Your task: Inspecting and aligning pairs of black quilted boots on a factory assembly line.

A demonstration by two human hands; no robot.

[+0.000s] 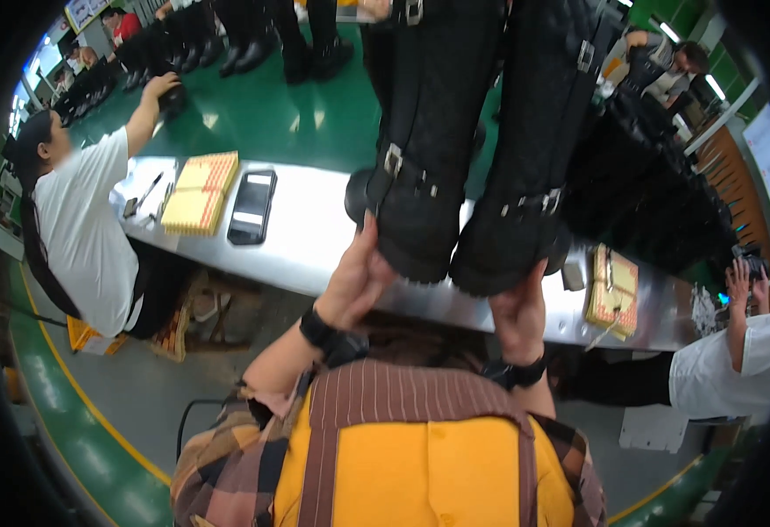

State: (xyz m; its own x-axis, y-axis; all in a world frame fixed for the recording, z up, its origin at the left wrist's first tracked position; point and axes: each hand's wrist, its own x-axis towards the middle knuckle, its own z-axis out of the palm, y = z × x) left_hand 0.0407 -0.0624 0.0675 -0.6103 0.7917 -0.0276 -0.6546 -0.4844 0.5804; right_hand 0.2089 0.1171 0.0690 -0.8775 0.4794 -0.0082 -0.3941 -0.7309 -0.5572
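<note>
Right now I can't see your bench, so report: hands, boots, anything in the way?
Left hand gripping left black boot at its sole. Right hand under right black boot. Both boots held above the metal table. Nothing blocking.

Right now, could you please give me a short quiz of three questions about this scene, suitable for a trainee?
1. True or false: each hand grips one tall black boot.
2. What lies beside the yellow sheets? A) black phone B) red cup C) scissors
3. What colour is the belt behind the metal table?

Key
1. True: left hand holds the left boot, right hand the right boot.
2. A, the black phone beside the yellow sheets.
3. Green belt, metal table.
</note>
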